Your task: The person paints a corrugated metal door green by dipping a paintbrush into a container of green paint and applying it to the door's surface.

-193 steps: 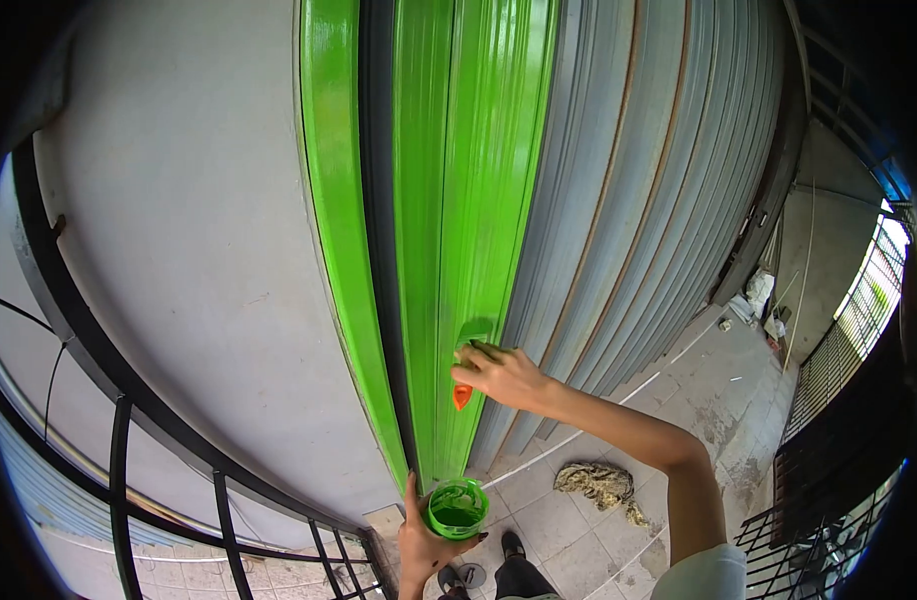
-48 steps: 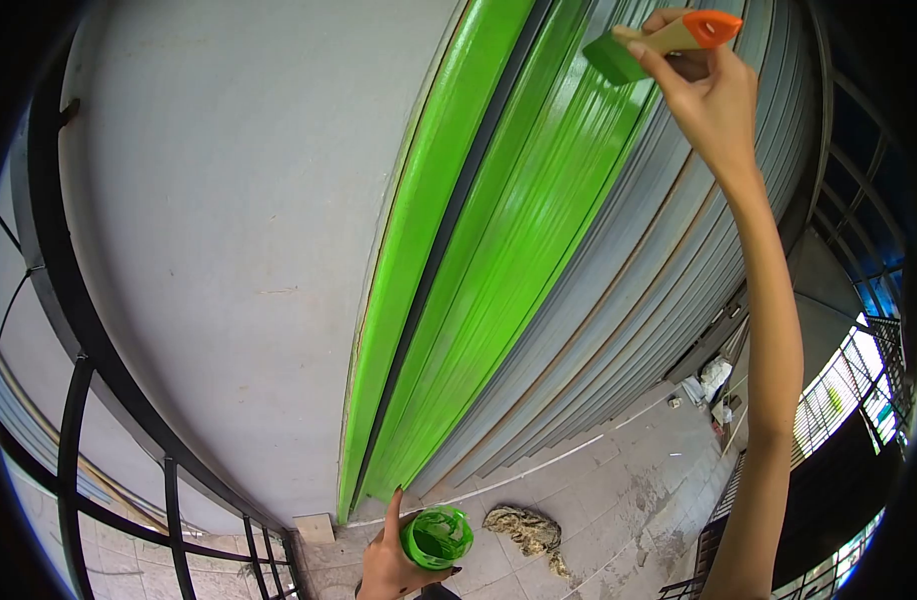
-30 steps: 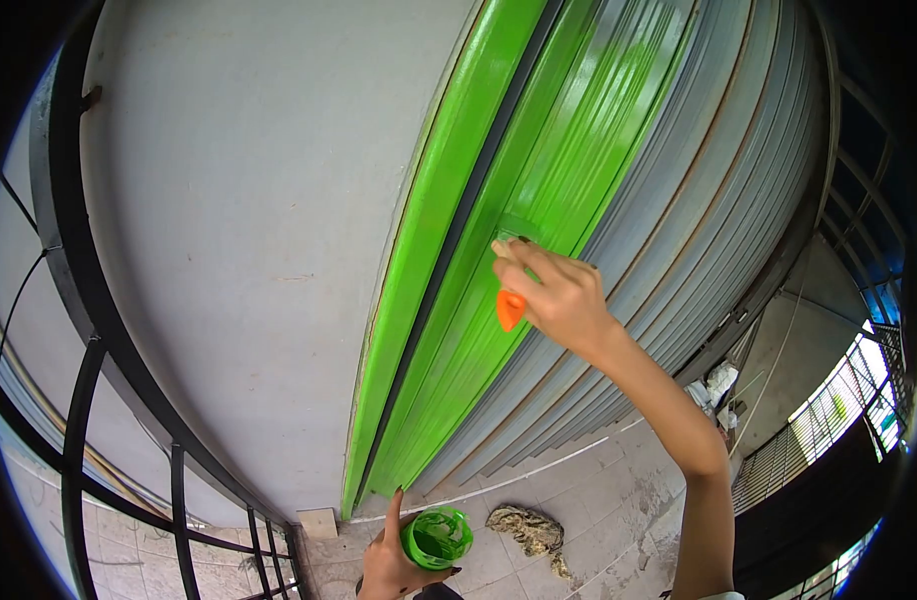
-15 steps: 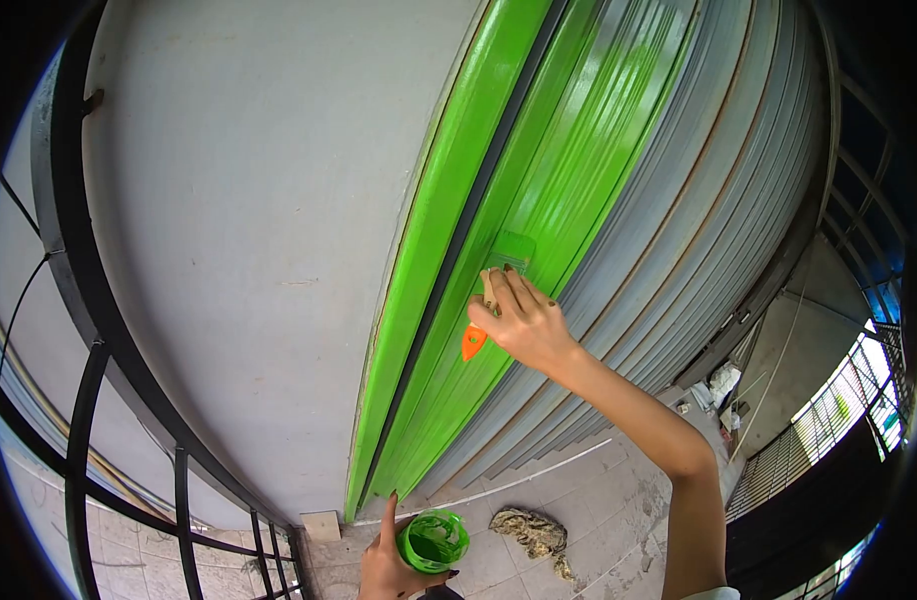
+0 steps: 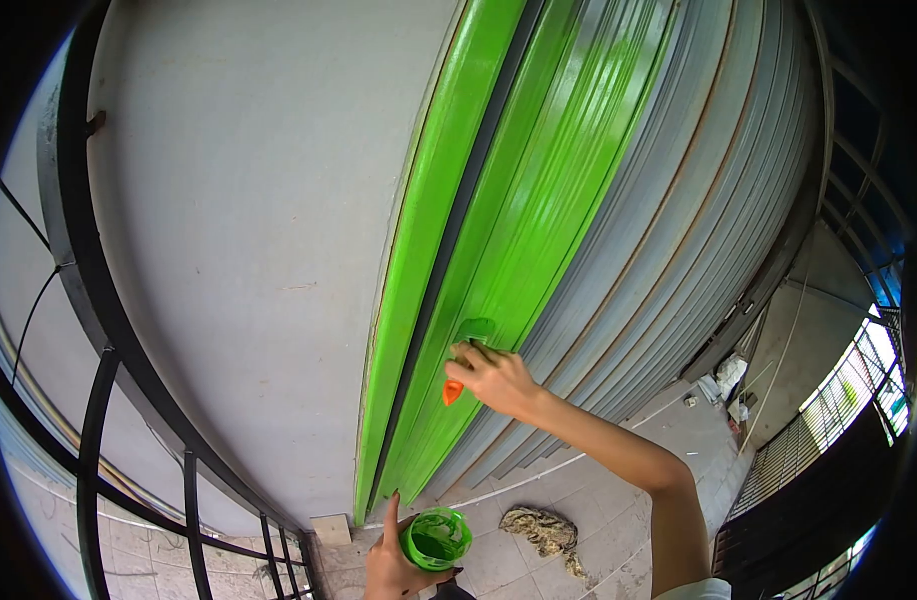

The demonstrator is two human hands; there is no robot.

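My right hand (image 5: pixel 494 378) is closed round the handle of a paintbrush (image 5: pixel 453 392) with an orange handle tip. The green-coated bristles (image 5: pixel 476 328) lie against a green painted panel (image 5: pixel 524 240) of the ribbed metal door. At the bottom, my left hand (image 5: pixel 394 562) holds an open container of green paint (image 5: pixel 437 540), its index finger pointing up beside the foot of the panel. Unpainted grey ribs (image 5: pixel 649 230) run along the right of the green part.
A light grey wall (image 5: pixel 259 240) stands to the left, with a black metal frame (image 5: pixel 79 260) before it. On the tiled floor lies a crumpled, stained cloth (image 5: pixel 544 530). A small block (image 5: pixel 331 530) sits by the wall's foot. Debris (image 5: pixel 731 375) is at the right.
My right hand and the brush have moved down and a little left along the green panel. My left hand still holds the paint container. The view has shifted slightly.
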